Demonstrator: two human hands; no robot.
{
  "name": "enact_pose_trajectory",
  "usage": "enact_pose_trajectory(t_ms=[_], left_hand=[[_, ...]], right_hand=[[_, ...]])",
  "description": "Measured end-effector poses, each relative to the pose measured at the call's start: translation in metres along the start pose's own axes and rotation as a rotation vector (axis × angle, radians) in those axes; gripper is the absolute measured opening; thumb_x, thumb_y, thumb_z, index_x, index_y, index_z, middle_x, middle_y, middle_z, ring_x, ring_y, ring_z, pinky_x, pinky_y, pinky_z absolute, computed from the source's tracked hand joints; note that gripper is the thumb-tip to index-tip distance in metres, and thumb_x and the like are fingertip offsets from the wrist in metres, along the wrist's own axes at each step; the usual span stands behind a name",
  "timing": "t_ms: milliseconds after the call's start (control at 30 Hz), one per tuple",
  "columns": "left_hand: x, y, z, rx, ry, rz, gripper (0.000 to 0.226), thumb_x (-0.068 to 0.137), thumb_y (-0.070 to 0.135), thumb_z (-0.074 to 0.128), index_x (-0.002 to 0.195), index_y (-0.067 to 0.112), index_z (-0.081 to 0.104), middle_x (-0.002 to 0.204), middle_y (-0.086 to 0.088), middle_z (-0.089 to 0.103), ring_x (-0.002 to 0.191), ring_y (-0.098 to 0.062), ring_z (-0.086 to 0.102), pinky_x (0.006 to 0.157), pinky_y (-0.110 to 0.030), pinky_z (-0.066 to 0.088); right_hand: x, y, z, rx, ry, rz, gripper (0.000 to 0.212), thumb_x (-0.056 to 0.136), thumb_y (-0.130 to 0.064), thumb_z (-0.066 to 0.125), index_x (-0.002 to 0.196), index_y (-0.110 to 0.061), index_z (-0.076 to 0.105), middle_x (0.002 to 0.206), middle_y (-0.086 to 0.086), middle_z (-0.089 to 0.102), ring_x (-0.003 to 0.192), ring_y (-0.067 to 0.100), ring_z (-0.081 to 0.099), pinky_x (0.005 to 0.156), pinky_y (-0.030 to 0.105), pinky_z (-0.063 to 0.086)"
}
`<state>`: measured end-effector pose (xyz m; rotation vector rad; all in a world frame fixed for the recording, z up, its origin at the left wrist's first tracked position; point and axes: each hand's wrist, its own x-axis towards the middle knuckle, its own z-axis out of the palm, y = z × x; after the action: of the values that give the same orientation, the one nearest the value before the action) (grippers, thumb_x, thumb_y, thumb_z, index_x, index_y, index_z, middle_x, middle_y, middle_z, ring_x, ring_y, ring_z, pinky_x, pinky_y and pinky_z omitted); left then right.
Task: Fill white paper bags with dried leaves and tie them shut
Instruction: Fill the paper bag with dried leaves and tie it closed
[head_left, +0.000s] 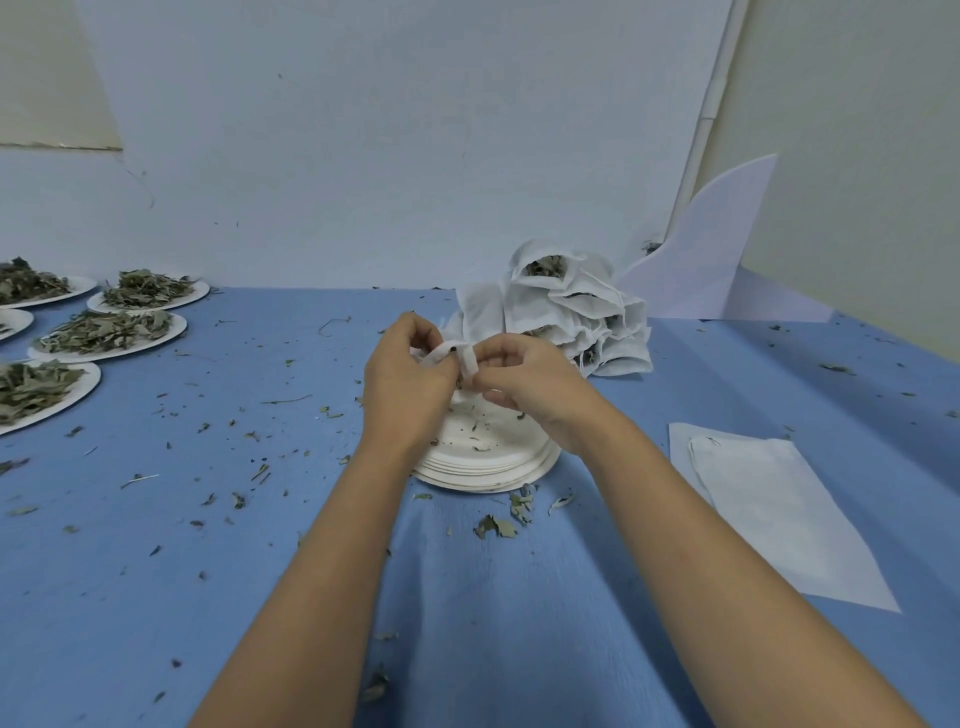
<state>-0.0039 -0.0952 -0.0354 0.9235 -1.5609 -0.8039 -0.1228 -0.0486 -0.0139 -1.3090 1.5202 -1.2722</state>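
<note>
Here, the blue tabletop (156, 597) spreads out before you, littered with leaf crumbs. At its far left sit plates of dried leaves (109, 335). At the back right rises a pile of filled bags (571, 312), and on the right flat empty bags (748, 483) lie on a white sheet (831, 571). A stack of paper plates (483, 462) stands in the middle. Just above it, your left hand (410, 384) and right hand (530, 389) both pinch one small white bag (457, 356) between curled fingers.

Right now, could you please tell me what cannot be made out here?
Head view:
Bag: mostly hidden by left hand and right hand; fill and tie unclear.
Left plates: cut by the frame edge.
Bag pile: strings too small to tell whether tied.
</note>
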Motion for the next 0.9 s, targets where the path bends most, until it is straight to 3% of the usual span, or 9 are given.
enact_pose_trajectory(t_ms=[100,167,333,500,633,700,767,833,900], left_hand=[[0.001,0.001,-0.002,0.045,0.028,0.024,0.024,0.080,0.006,0.062,0.073,0.025,0.049,0.077,0.010,0.052,0.060,0.003,0.044,0.054,-0.006,0.036],[-0.001,0.002,-0.003,0.156,0.095,0.092,0.026,0.077,-0.002,0.055,0.073,0.022,0.048,0.073,0.009,0.046,0.062,-0.002,0.043,0.055,-0.012,0.035],[-0.014,0.002,0.004,0.561,0.162,0.403,0.022,0.076,-0.009,0.050,0.084,0.012,0.047,0.080,-0.003,0.049,0.057,-0.029,0.046,0.049,-0.037,0.036],[-0.003,-0.004,-0.001,0.444,0.125,0.043,0.019,0.089,0.034,0.054,0.097,0.021,0.043,0.079,0.005,0.054,0.068,-0.022,0.054,0.058,-0.034,0.037],[-0.004,-0.003,0.001,0.256,0.007,0.003,0.030,0.092,0.018,0.045,0.121,0.019,0.052,0.086,-0.006,0.065,0.072,-0.027,0.063,0.066,-0.040,0.052],[-0.004,-0.001,0.000,0.234,0.025,0.027,0.042,0.091,0.006,0.042,0.128,0.021,0.053,0.088,0.002,0.062,0.071,-0.021,0.060,0.066,-0.035,0.049],[-0.003,0.002,-0.001,0.138,0.046,0.012,0.047,0.090,0.001,0.040,0.131,0.020,0.055,0.087,0.013,0.058,0.072,-0.008,0.060,0.069,-0.031,0.052],[-0.003,0.004,-0.002,-0.001,0.048,-0.025,0.050,0.091,-0.001,0.038,0.132,0.022,0.055,0.089,0.024,0.055,0.071,0.012,0.057,0.070,-0.022,0.053],[-0.002,0.004,-0.002,-0.102,0.036,-0.079,0.052,0.091,0.001,0.038,0.134,0.025,0.054,0.097,0.025,0.058,0.072,0.020,0.055,0.075,-0.021,0.055]], right_hand=[[0.001,0.002,0.001,-0.004,0.197,-0.063,0.017,0.079,0.000,0.066,0.078,-0.015,0.059,0.067,-0.002,0.056,0.061,0.006,0.054,0.064,0.021,0.049],[0.001,0.004,0.004,-0.144,0.384,-0.163,0.021,0.078,-0.001,0.064,0.072,-0.016,0.052,0.060,-0.006,0.048,0.049,-0.001,0.046,0.052,0.011,0.040],[0.000,0.010,0.021,-0.669,0.538,-0.386,0.011,0.085,-0.011,0.054,0.093,-0.015,0.046,0.088,-0.001,0.052,0.073,0.017,0.049,0.060,0.029,0.034],[0.001,0.008,0.013,-0.223,0.403,-0.162,0.025,0.092,-0.015,0.041,0.092,-0.003,0.062,0.086,0.015,0.064,0.075,0.030,0.067,0.072,0.047,0.055],[-0.001,0.006,0.019,-0.133,0.336,-0.204,0.041,0.091,-0.005,0.046,0.127,-0.016,0.059,0.082,-0.013,0.062,0.079,0.026,0.070,0.076,0.045,0.057],[-0.001,0.004,0.020,-0.141,0.314,-0.244,0.045,0.088,0.001,0.046,0.127,-0.017,0.060,0.089,-0.020,0.063,0.093,0.022,0.068,0.083,0.040,0.056],[-0.001,0.001,0.021,-0.145,0.268,-0.251,0.050,0.088,0.003,0.043,0.133,-0.017,0.055,0.110,-0.019,0.061,0.103,0.008,0.062,0.085,0.017,0.051],[0.000,-0.002,0.021,-0.145,0.223,-0.252,0.053,0.091,0.001,0.040,0.139,-0.018,0.047,0.124,-0.014,0.056,0.094,-0.002,0.060,0.073,0.002,0.044],[0.002,-0.002,0.021,-0.136,0.205,-0.266,0.052,0.094,-0.001,0.037,0.143,-0.018,0.042,0.121,-0.016,0.052,0.090,-0.009,0.058,0.066,-0.002,0.041]])
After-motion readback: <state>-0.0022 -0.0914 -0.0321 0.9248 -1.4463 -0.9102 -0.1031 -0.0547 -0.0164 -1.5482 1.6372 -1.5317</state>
